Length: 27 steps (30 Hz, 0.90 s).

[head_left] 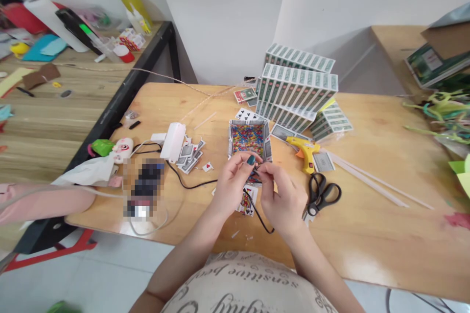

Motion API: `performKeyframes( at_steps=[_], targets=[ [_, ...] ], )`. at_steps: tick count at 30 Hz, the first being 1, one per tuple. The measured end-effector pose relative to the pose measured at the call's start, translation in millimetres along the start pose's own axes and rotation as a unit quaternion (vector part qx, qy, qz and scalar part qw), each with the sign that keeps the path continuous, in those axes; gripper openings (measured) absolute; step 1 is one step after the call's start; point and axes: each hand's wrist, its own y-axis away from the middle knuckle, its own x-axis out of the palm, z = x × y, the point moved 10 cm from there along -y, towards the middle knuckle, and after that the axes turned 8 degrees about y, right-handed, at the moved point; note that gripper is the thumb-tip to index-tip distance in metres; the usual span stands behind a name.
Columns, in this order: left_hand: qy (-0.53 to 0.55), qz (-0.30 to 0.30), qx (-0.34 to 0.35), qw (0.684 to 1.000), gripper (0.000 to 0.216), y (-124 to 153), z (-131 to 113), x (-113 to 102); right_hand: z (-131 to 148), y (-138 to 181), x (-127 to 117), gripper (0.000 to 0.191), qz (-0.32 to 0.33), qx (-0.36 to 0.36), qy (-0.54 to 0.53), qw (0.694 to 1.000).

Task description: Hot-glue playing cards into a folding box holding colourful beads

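Note:
My left hand (235, 178) and my right hand (282, 193) meet over the near edge of a small open box (269, 142) built from playing cards, its inside lined with a colourful pattern. The fingertips of both hands are pinched together around something small and dark that I cannot make out. A black cable (259, 212) runs beneath my hands. Under them lies a face playing card (250, 203), partly hidden. Close to my right hand are black-handled scissors (321, 193) and a yellow hot glue gun (307, 151).
Stacked card packs (297, 90) stand behind the box. Glue sticks (367, 178) lie to the right. Left are cut card pieces (190, 154), a white power block (174, 142) and a blurred-out object (144, 188). A cluttered second table (73, 102) adjoins.

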Motion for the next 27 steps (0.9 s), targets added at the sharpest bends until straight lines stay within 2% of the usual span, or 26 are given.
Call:
performKeyframes(
  at_steps=[3,6,9,13,17,21,23,27],
  targets=[
    [0.003,0.007,-0.019,1.0,0.02,1,5,1,-9,-1,6,0.013,0.045,0.044,-0.049,0.997],
    [0.03,0.019,-0.056,0.998,0.019,1,12,3,-23,1,17,0.013,0.116,0.119,-0.141,0.976],
    [0.048,0.024,-0.086,0.995,0.02,1,17,4,-34,6,29,0.011,0.171,0.189,-0.247,0.935],
    [0.052,0.042,-0.111,0.992,0.023,2,18,9,-41,11,42,0.008,0.217,0.255,-0.374,0.865],
    [0.064,0.063,-0.142,0.986,0.024,4,21,14,-44,14,50,0.012,0.24,0.291,-0.452,0.809],
    [0.117,0.069,-0.172,0.976,0.024,5,23,18,-45,16,52,0.012,0.243,0.296,-0.519,0.764],
    [0.144,0.062,-0.182,0.971,0.023,5,24,18,-46,15,50,0.01,0.228,0.295,-0.527,0.763],
    [0.184,0.047,-0.202,0.961,0.023,5,27,18,-47,17,46,0.006,0.203,0.298,-0.481,0.799]
  ],
)
